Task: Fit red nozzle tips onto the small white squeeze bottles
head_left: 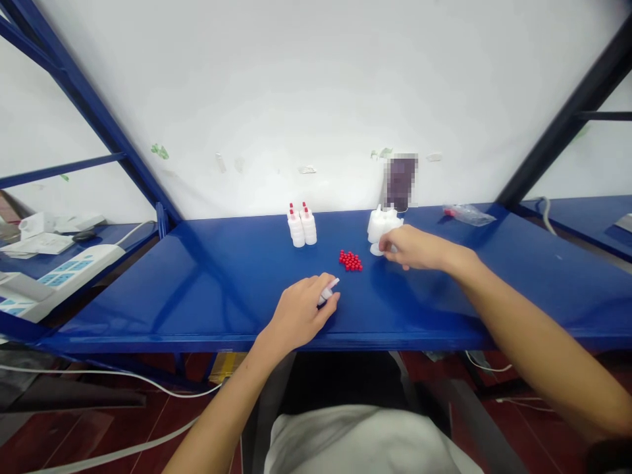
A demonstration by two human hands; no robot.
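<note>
My left hand (305,309) is closed around a white bottle (326,293) near the front edge of the blue table. Toward the right, my right hand (402,247) has its fingers closed at a white piece (376,249), just in front of a cluster of white bottles (382,224). Between the hands lies a pile of small red caps (350,261). Several white bottles with red tips (302,227) stand upright in a group behind my left hand.
The blue table (222,276) meets a white wall. A pixelated dark object (401,183) leans there, with a clear plastic bag (469,214) to its right. A power strip (64,280) lies at the far left; blue frame posts flank the table.
</note>
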